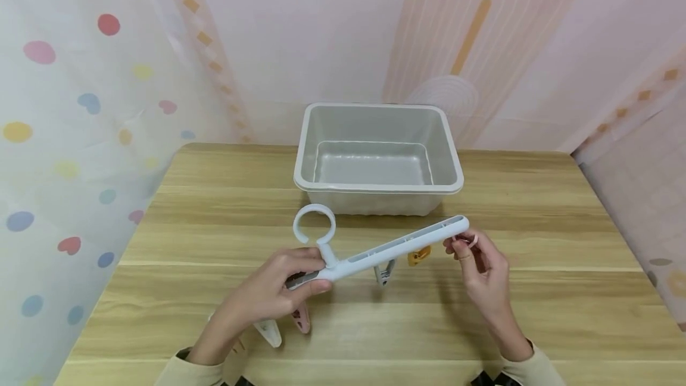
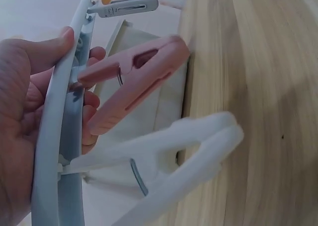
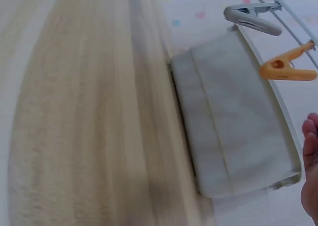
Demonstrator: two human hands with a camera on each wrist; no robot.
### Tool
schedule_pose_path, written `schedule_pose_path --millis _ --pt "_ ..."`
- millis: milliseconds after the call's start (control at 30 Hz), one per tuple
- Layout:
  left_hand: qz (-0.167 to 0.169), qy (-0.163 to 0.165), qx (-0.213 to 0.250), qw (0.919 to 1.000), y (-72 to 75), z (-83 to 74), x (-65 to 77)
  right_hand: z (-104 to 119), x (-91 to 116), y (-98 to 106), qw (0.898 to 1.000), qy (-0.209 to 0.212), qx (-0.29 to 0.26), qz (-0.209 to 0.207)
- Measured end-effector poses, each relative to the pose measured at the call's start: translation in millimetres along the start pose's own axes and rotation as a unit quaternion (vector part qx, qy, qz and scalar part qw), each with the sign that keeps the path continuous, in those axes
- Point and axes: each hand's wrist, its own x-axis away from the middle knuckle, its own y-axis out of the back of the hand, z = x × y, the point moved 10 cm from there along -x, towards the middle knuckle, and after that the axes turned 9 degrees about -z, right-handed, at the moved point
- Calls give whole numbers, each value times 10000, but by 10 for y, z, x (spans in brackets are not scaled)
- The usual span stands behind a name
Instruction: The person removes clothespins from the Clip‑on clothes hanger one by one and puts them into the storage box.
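A pale blue clip hanger [image 1: 396, 250], with an open ring hook [image 1: 298, 225], is held tilted above the table. My left hand [image 1: 268, 290] grips the bar near the hook, thumb on one side and fingers on the other. From the bar hang a white clothespin [image 2: 198, 131], a pink clothespin [image 2: 171, 57], a grey clothespin [image 1: 383, 273] and an orange clothespin [image 1: 419, 255]. At the raised right end, my right hand [image 1: 485, 276] pinches a small light pink piece [image 1: 474, 242], probably another clothespin, mostly covered by the fingers.
Behind the hanger, a grey plastic bin [image 1: 370, 200] stands on the wooden table [image 1: 536, 213] near its back edge. No contents show inside it. A patterned cloth backdrop [image 1: 300, 28] rises behind the table.
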Motion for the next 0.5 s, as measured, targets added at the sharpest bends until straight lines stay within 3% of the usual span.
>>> schedule_pose_path --millis 133,267,400,500 --pt "84 39 -71 9999 -23 4 -16 18 0 16 9994 243 40 -242" --pt "266 387 50 9989 -47 45 -19 51 20 59 9940 537 823 -488" --pt "458 880 457 9940 -78 102 18 116 28 83 9754 1103 1832 -533" --pt "439 869 268 9949 -66 108 30 170 33 65 9525 1625 2542 -405"
